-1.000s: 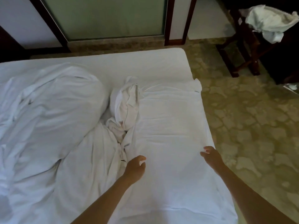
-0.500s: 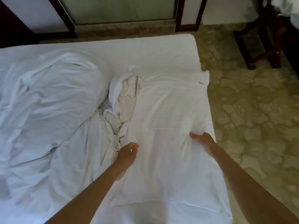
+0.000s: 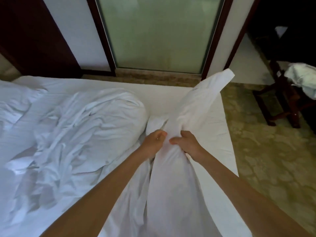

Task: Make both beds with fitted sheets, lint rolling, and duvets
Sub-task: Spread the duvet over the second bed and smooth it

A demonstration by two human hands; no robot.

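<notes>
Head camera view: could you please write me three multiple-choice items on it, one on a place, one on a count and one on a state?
1. Where does the crumpled duvet lie?
A. on the floor
B. on the bed, left of the pillow
C. on the wooden stand

2. How many hands grip the pillow?
A. none
B. one
C. two

3. How is the pillow's far end?
A. flat on the mattress
B. raised off the bed
C. tucked under the duvet

Answers: 1 B, the duvet is heaped on the bed's left part. 2 C, the left hand and the right hand both curl round it. 3 B, its far corner stands up in the air.
</notes>
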